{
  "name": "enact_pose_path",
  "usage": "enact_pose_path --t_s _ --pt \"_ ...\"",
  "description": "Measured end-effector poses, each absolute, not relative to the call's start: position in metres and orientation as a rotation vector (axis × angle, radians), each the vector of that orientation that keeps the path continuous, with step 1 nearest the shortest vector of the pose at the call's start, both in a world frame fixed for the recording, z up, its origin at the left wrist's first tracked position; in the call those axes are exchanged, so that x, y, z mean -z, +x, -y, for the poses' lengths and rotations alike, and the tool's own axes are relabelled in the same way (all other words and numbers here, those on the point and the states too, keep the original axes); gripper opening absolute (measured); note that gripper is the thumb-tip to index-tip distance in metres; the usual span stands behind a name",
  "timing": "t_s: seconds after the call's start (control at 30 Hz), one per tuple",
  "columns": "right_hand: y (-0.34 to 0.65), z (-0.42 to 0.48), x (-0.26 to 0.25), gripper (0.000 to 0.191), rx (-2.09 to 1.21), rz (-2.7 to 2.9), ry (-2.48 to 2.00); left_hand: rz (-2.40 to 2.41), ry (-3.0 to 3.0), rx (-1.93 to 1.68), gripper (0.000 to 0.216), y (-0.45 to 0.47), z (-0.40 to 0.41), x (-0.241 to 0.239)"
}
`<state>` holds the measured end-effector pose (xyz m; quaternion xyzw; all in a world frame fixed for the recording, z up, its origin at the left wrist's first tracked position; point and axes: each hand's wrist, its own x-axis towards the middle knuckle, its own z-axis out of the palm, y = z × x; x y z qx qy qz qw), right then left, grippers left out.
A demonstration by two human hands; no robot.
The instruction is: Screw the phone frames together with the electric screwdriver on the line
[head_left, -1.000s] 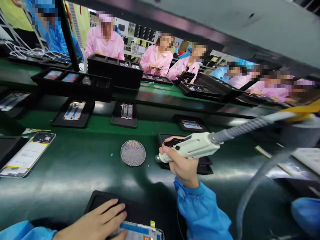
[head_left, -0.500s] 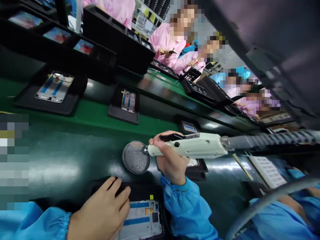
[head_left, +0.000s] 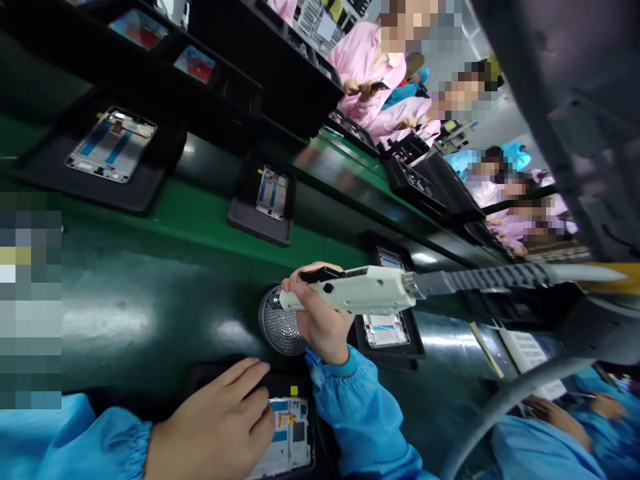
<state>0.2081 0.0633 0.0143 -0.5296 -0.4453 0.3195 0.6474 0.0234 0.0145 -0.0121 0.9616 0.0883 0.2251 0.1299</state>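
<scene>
My right hand (head_left: 320, 320) is wrapped round a white electric screwdriver (head_left: 360, 297) held level, its tip over a round perforated metal dish (head_left: 280, 327) on the dark green bench. A ribbed grey hose (head_left: 500, 277) runs from the tool to the right. My left hand (head_left: 215, 427) lies flat, fingers stretched out, on a black tray (head_left: 210, 375) at the near edge, touching a phone frame (head_left: 290, 433) that lies in it. Both of my arms wear blue sleeves.
A green conveyor belt (head_left: 200, 220) carries black trays with phone frames (head_left: 111, 145) (head_left: 273, 192). Another tray with a frame (head_left: 385, 330) lies behind my right hand. Stacked black trays (head_left: 280, 73) stand beyond. People in pink coats work opposite; a blue-sleeved co-worker (head_left: 550, 427) is at my right.
The view has tilted down and swung right. My right hand brought the screwdriver leftward, its tip now over the round dish. My left hand stayed on the near tray.
</scene>
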Motion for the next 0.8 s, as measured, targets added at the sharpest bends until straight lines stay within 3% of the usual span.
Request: enact_pose_path --t_s 0.63,0.8 --pt "0.207 -0.067 -0.003 0.021 -0.692 0.987 -1.197 -0.174 2.848 -0.783 0.022 0.018 -0.008 0.018" --pt "0.206 -0.065 -0.023 0.02 -0.688 0.952 -1.159 -0.149 2.857 -0.781 0.025 0.017 -0.009 0.016"
